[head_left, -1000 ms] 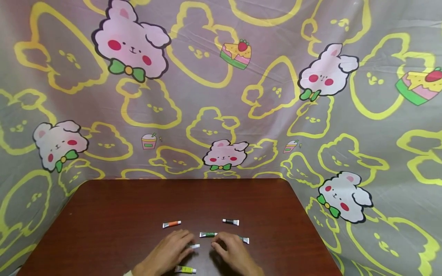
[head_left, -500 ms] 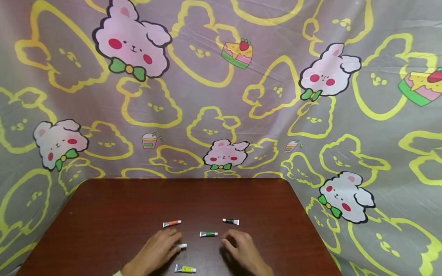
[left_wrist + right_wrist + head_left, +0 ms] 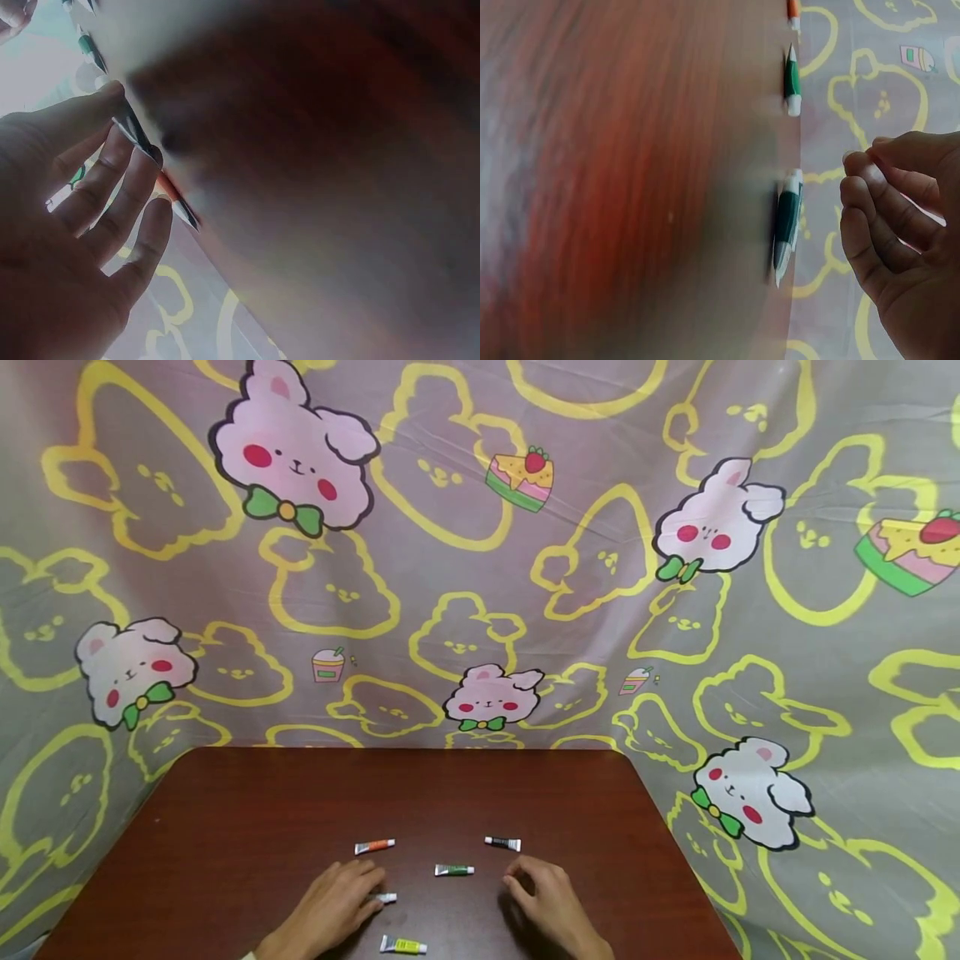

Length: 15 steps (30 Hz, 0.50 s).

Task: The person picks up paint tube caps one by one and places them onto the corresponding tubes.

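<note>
My left hand (image 3: 333, 897) holds a small white-capped paint tube (image 3: 386, 898) between thumb and fingers, low over the table at left of centre. In the left wrist view this tube (image 3: 135, 133) looks dark against the light, and its label is unreadable. My right hand (image 3: 551, 893) hovers at right of centre with loosely curled fingers, thumb and index tips together, holding nothing. Below its fingers in the right wrist view lies a dark green tube (image 3: 786, 225), which the hand hides in the head view. A green tube (image 3: 453, 870) lies between the hands.
An orange tube (image 3: 374, 846) lies beyond the left hand, and a black tube (image 3: 502, 842) beyond the right. Near the front is a yellow tube (image 3: 403, 946). The brown table (image 3: 225, 827) ends at a cartoon-printed curtain (image 3: 420, 568) behind and at both sides.
My left hand has moved left, carrying its tube along the table. My right hand has shifted right, and the tube end that showed beside it is now hidden.
</note>
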### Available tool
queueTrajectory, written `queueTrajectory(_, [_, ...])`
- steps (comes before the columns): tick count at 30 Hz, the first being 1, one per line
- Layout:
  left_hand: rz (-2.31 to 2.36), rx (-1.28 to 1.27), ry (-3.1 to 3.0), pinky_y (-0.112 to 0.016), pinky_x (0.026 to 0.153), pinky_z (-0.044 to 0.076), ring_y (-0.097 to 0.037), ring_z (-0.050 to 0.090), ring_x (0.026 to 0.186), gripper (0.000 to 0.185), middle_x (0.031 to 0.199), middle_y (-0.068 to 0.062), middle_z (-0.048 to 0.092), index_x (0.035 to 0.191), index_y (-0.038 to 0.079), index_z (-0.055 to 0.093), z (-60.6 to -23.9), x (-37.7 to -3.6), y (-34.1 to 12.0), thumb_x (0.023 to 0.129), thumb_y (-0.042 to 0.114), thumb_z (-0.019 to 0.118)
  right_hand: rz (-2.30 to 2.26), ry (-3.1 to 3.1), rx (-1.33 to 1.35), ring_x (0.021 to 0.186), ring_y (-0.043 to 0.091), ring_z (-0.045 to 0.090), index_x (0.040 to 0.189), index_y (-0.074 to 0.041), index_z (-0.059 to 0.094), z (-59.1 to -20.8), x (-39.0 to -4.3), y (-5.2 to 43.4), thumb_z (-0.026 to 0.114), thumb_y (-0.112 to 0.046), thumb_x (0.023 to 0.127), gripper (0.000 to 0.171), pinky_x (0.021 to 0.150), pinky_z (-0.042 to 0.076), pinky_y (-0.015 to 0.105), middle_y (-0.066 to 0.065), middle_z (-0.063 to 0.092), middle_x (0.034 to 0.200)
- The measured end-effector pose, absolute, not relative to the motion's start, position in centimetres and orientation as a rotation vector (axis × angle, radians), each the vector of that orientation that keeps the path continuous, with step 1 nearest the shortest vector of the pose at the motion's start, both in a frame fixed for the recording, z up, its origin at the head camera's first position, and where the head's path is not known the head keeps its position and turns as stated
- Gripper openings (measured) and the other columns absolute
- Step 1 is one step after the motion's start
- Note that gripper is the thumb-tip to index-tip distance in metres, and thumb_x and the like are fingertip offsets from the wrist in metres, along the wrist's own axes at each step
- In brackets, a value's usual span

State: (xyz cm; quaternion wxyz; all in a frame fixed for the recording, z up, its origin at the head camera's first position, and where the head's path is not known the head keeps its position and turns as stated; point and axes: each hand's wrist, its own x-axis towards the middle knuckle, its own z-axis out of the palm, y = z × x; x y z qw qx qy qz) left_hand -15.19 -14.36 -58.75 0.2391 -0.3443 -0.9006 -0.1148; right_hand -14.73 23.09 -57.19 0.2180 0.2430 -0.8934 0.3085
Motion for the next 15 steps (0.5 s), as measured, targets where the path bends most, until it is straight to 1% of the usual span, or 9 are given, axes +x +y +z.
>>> queueTrajectory(4, [-0.357, -0.924, -2.536, -0.033, 0.067, 0.044, -0.01, 0.063, 0.082, 0.029, 0.09, 0.012, 0.063, 0.095, 0.024, 0.067, -58.7, -15.1, -14.4, 0.081, 0.027, 0.093, 0.865, -2.497, 0.648, 0.079, -0.005, 0.063, 0.088, -0.025, 0.072, -56.9, -14.6, 23.8, 0.085, -0.007, 0.09, 0.022, 0.07, 0.054, 0.025, -0.02, 0.072, 0.084])
queueTrajectory(9, [-0.322, -0.892, -2.526, -0.035, 0.071, 0.048, -0.014, 0.067, 0.087, 0.03, 0.096, 0.008, 0.069, 0.099, 0.022, 0.071, -58.8, -14.8, -14.8, 0.081, 0.029, 0.093, 0.857, -2.5, 0.611, 0.079, -0.007, 0.061, 0.087, -0.025, 0.072, -56.8, -14.4, 24.8, 0.086, -0.005, 0.088, 0.024, 0.069, 0.053, 0.025, -0.021, 0.072, 0.084])
queueTrajectory(11, [-0.322, -0.886, -2.511, -0.035, 0.072, 0.048, -0.015, 0.067, 0.087, 0.03, 0.097, 0.007, 0.07, 0.1, 0.022, 0.071, -58.8, -14.7, -14.9, 0.08, 0.029, 0.093, 0.865, -2.521, 0.575, 0.078, -0.007, 0.06, 0.087, -0.025, 0.072, -56.7, -14.3, 25.3, 0.086, -0.005, 0.088, 0.024, 0.069, 0.053, 0.025, -0.021, 0.071, 0.083])
queueTrajectory(15, [-0.35, -0.897, -2.505, -0.034, 0.069, 0.046, -0.013, 0.065, 0.085, 0.03, 0.094, 0.009, 0.068, 0.097, 0.023, 0.07, -58.7, -14.8, -15.2, 0.08, 0.029, 0.093, 0.886, -2.574, 0.501, 0.077, -0.007, 0.058, 0.088, -0.026, 0.073, -56.5, -14.4, 26.0, 0.085, -0.008, 0.091, 0.022, 0.069, 0.052, 0.025, -0.023, 0.069, 0.083])
